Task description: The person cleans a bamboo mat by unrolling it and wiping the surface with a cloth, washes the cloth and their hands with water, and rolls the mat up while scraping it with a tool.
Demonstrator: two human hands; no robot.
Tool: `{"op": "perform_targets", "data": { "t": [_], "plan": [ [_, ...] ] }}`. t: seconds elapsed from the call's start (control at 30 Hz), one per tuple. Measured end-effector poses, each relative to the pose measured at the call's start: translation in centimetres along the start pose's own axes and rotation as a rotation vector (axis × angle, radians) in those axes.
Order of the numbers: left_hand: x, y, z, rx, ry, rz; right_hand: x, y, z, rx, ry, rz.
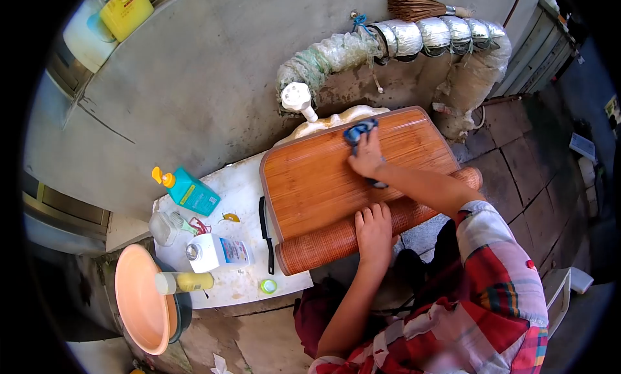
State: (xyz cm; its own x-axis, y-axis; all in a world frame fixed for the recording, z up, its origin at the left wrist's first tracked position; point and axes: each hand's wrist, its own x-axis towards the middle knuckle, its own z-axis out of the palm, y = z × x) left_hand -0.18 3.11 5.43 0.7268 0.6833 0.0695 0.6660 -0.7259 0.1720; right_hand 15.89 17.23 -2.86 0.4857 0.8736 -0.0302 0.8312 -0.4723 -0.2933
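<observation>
A brown bamboo mat (310, 180) with a dark border lies over the sink, its near edge curled into a roll (317, 251). My right hand (367, 155) presses a blue patterned cloth (359, 131) onto the flat part, near the far edge. My left hand (374, 235) rests on top of the roll with its fingers curled round it. White tap (297, 99) rises just behind the mat's far left side.
On the white counter (223, 293) at left are a teal pump bottle (195, 193), a white bottle (217, 252), a black knife (266, 235) and a green lid (268, 285). A peach basin (139, 299) stands beyond. Wrapped pipes (401, 39) run along the wall.
</observation>
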Motion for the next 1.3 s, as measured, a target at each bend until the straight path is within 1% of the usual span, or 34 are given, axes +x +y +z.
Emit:
{"op": "perform_targets", "data": {
  "t": [0.03,0.1,0.13,0.2,0.23,0.27,0.33,0.37,0.43,0.47,0.53,0.63,0.67,0.7,0.73,0.8,0.83,0.87,0.93,1.0,1.07,1.1,1.13,1.17,1.23,1.27,1.3],
  "plan": [
    [0.2,-0.1,0.1,0.01,0.001,0.012,-1.3,-3.2,-0.3,0.026,-0.072,-0.118],
    [0.1,-0.2,0.5,-0.03,-0.041,0.02,-2.3,-8.0,1.5,0.119,-0.174,-0.383],
    [0.0,-0.3,0.7,-0.025,-0.046,0.041,-2.9,-10.3,1.2,0.203,-0.231,-0.522],
    [-0.5,-0.3,0.9,-0.049,0.167,0.066,-2.5,-12.8,1.6,0.204,-0.203,-0.926],
    [-0.5,-0.5,1.3,-0.11,0.201,0.089,-2.3,-13.6,1.1,0.199,-0.209,-1.039],
    [-0.5,-0.6,1.5,-0.112,0.196,0.115,-1.4,-13.8,1.2,0.114,-0.139,-1.13],
    [-0.3,-0.4,0.9,0.012,0.099,0.082,0.3,-12.6,1.2,-0.081,-0.028,-1.154],
    [-0.4,-0.2,0.5,0.017,-0.036,0.044,1.2,-11.2,1.0,-0.084,-0.026,-1.143],
    [-0.3,-0.1,0.2,0.001,-0.004,0.044,2.7,-6.3,0.2,-0.19,0.03,-1.177],
    [-0.4,-0.1,0.2,-0.012,0.027,0.031,2.9,-3.3,-0.9,-0.168,0.023,-1.147],
    [-0.3,-0.1,-0.1,-0.028,0.041,0.038,3.0,3.1,-3.2,-0.248,0.008,-1.019],
    [-0.3,0.1,-0.4,-0.057,0.032,0.017,1.9,11.9,-6.5,-0.275,-0.028,-0.65],
    [-0.1,0.2,-0.4,-0.058,0.037,0.018,1.7,14.4,-6.5,-0.29,0.039,-0.549],
    [-0.1,0.3,-0.5,-0.061,0.036,0.014,1.5,15.9,-6.6,-0.197,0.074,-0.424],
    [-0.2,0.5,-0.5,-0.06,0.032,0.01,1.6,16.9,-5.8,-0.194,0.075,-0.423],
    [0.1,0.6,-0.5,-0.042,0.004,0.004,2.5,18.3,-4.0,-0.064,0.236,-0.057],
    [0.1,0.7,-0.4,-0.029,-0.035,-0.006,2.8,17.5,-3.2,0.016,0.32,0.047],
    [0.1,0.7,-0.4,-0.021,-0.034,-0.003,3.8,16.7,-2.6,0.015,0.305,0.199],
    [0.0,0.6,-0.4,-0.053,0.037,0.004,4.8,12.9,-2.4,0.204,0.41,0.506],
    [0.2,0.3,-0.5,-0.057,0.028,0.004,5.1,8.1,-1.6,0.222,0.358,0.531],
    [0.3,0.3,-0.4,-0.077,0.012,0.008,2.0,2.8,-3.2,0.177,0.087,0.365],
    [0.4,0.3,-0.4,-0.084,0.015,0.004,0.3,2.0,-3.3,0.156,0.012,0.162],
    [0.4,0.2,-0.3,-0.089,0.019,-0.002,-0.5,1.8,-3.1,0.134,-0.063,-0.043],
    [0.4,0.2,-0.3,-0.088,0.017,0.001,-0.4,2.7,-3.1,0.137,-0.063,-0.04],
    [0.1,0.0,-0.4,-0.09,0.035,0.028,0.2,6.2,-2.9,-0.023,-0.012,-0.461],
    [0.2,0.0,-0.4,-0.088,0.039,0.019,0.6,7.4,-3.2,-0.023,-0.013,-0.472],
    [0.1,0.1,-0.4,-0.076,0.047,0.028,0.5,8.6,-3.7,-0.086,0.042,-0.41]
  ]
}}
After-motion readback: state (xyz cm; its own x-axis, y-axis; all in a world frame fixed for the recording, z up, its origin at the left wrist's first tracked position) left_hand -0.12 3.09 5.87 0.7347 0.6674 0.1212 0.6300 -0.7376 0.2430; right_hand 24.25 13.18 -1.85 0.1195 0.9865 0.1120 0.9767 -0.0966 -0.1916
